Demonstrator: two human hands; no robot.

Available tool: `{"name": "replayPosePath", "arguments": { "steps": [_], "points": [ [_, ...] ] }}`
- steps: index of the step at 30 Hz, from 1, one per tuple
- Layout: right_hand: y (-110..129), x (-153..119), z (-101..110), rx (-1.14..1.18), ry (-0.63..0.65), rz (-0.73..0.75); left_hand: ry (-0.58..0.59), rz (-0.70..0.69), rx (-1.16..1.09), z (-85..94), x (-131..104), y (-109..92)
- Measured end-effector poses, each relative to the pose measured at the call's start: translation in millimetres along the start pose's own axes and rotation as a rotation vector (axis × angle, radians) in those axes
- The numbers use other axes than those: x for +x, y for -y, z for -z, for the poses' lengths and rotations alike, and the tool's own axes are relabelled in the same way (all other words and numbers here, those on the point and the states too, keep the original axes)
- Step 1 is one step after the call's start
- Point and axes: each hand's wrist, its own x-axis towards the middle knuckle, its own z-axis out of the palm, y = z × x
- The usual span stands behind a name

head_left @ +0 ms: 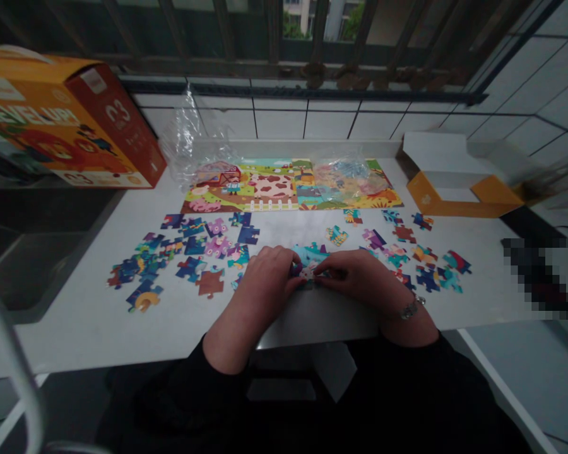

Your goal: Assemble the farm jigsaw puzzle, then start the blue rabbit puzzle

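1. Left hand (271, 270) and right hand (357, 274) half-curled, fingertips put to puzzle (312, 253) between them; grip can't be told.
2. Loose pieces (211, 283) scattered both sides.
3. Farm picture (272, 186) laid behind, partly covered by plastic (348, 171).
4. Box (66, 123) stood far left.

Puzzle pcs (211, 284) L & R on ctr (89, 343), boards (272, 186) behind, betw 2 boxes (464, 208)

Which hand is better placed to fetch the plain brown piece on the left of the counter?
Left, probably. The left hand is nearer the brown piece; the right hand would have to reach past the left. Both are at the central puzzle pieces, so the left would first need freeing.
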Motion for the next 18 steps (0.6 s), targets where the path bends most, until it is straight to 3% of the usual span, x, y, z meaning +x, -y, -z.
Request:
{"name": "replayPosePath", "arguments": {
  "steps": [18],
  "points": [
    [2.3, 0.5, 1.8, -0.026, 0.004, 0.029, 0.08, -0.015, 0.077, 5.3, 3.7, -3.7]
  ]
}}
